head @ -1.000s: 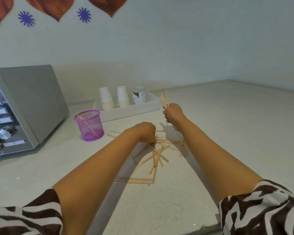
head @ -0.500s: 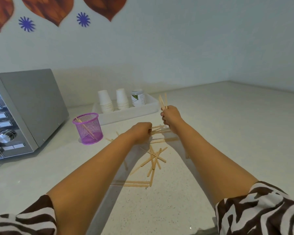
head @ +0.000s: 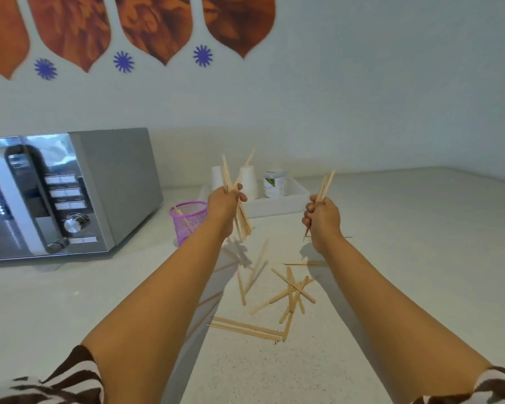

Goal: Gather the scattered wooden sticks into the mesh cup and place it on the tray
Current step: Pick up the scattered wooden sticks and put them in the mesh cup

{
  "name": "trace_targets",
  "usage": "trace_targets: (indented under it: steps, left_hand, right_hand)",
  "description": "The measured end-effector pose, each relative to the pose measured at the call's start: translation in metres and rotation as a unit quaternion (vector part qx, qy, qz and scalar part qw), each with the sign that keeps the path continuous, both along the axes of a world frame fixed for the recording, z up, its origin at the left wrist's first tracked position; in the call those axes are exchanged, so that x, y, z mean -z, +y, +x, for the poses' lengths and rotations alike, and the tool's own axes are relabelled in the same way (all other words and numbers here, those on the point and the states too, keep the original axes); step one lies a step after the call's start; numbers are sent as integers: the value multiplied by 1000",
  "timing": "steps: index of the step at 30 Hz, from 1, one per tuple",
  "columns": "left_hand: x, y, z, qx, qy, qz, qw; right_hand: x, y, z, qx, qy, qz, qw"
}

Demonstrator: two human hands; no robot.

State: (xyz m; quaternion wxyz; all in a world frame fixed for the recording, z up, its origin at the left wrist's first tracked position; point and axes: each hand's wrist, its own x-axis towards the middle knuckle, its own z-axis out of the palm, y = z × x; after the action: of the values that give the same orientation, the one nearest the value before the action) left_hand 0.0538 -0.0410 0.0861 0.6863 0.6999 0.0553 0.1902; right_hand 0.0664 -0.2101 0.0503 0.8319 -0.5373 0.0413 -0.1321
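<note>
My left hand (head: 223,201) is raised above the counter, shut on a bundle of wooden sticks (head: 241,217) that pokes out above and below the fist. My right hand (head: 322,217) is raised too, holding a smaller bundle of sticks (head: 325,183) upright. The purple mesh cup (head: 187,221) stands just left of my left hand with one stick leaning inside. Several loose sticks (head: 289,290) lie scattered on the counter between my forearms. The white tray (head: 277,205) sits behind both hands.
A silver microwave (head: 70,193) fills the left side of the counter. On the tray stand two stacks of white paper cups (head: 248,182) and a small jar (head: 274,183). The wall runs close behind the tray.
Both hands have lifted off the counter and moved apart. My left hand, which was down on the pile, now holds a bundle of sticks in the air near the mesh cup.
</note>
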Motion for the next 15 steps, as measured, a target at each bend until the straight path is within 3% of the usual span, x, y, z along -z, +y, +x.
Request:
trace_targets:
  steps: [3,5,10,15]
  left_hand:
    - [-10,20,-1,12,-16,-174,984]
    - [-17,35,0,8,-17,-239,971]
    - [-33,68,8,9,-23,-283,959]
    - [-51,101,26,-26,-68,-231,970]
  right_hand:
    - [0,15,-1,-33,9,-25,999]
    - [0,25,-3,-37,15,-63,997]
    - [-4,44,0,1,29,-172,985]
    - [-24,85,10,-18,18,-190,981]
